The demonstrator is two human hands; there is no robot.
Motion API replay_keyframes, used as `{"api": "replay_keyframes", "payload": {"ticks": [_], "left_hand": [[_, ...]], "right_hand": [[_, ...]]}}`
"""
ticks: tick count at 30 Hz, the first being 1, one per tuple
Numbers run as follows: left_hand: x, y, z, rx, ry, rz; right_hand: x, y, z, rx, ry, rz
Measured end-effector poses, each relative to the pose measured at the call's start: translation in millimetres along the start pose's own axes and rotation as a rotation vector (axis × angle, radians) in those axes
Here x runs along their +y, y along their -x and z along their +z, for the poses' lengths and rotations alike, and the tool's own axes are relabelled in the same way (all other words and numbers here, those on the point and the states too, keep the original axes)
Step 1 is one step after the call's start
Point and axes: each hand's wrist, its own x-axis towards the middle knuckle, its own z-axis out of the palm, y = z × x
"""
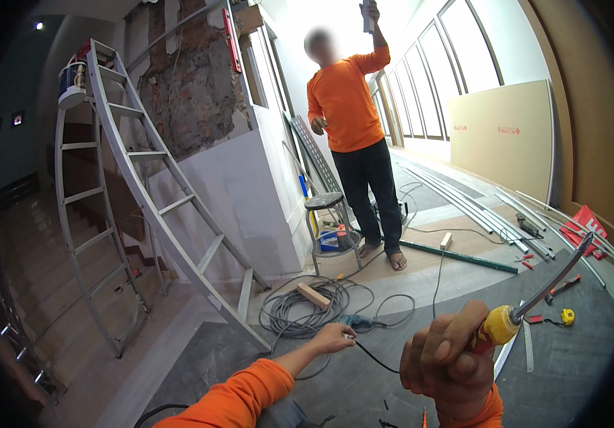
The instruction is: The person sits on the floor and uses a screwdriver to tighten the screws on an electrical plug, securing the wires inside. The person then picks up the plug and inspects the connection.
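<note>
My right hand (449,357) is closed around the yellow-and-red handle of a screwdriver (501,326). Its long metal shaft points up and to the right, away from me. Further left and lower over the floor, my left hand (332,339) pinches a black cable (377,359) near a small pale piece at the fingertips; what that piece is I cannot make out. From there the cable runs right and disappears behind my right hand. Just beyond my left hand lie a coil of grey cable (285,314) and a teal power tool (357,321). A wooden block (313,296) rests on the coil.
An aluminium stepladder (168,182) stands at left, a bucket (73,84) near its top. Another person (353,114) in orange stands beyond a stool (325,202), one arm raised. Metal profiles (457,200), a tape measure (568,317) and a hammer (562,289) lie at right.
</note>
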Motion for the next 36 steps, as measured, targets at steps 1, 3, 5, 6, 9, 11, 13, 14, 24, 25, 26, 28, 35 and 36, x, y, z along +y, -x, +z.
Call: {"api": "replay_keyframes", "payload": {"ticks": [1,3,5,6,9,11,13,14,24,25,26,28,35,36], "left_hand": [[-1,-1,0,-0.001,0.001,0.004],[-4,-3,1,-0.003,0.002,0.011],[-5,-2,1,-0.005,-0.011,0.017],[-4,-3,1,-0.007,-0.016,0.021],[-1,-1,0,-0.012,-0.025,0.012],[-1,-1,2,0.000,-0.014,0.017],[-4,-1,3,0.013,-0.010,0.035],[-8,-3,4,0.019,-0.012,0.051],[-12,-5,7,0.027,0.003,0.066],[-13,-6,7,0.026,0.000,0.065],[-13,-6,8,0.026,-0.002,0.064],[-15,-7,8,0.025,-0.005,0.065],[-13,-6,6,-0.003,-0.024,0.049],[-13,-6,6,-0.003,-0.021,0.052]], "right_hand": [[0,0,0,0.001,-0.001,-0.001],[0,0,1,0.004,-0.005,-0.003],[0,0,1,0.011,0.000,-0.003],[0,1,2,0.015,0.004,-0.003],[1,1,0,0.004,0.010,-0.004],[0,1,1,0.010,0.013,-0.002],[0,0,1,0.009,0.013,-0.002],[1,0,1,0.006,0.013,-0.004],[3,-1,1,0.005,0.026,0.002],[3,-1,1,0.008,0.027,0.002],[4,-1,1,0.010,0.028,0.002],[6,-1,0,0.012,0.026,0.009],[8,-1,-1,-0.002,0.013,0.030],[8,-1,-1,-0.002,0.009,0.028]]}}
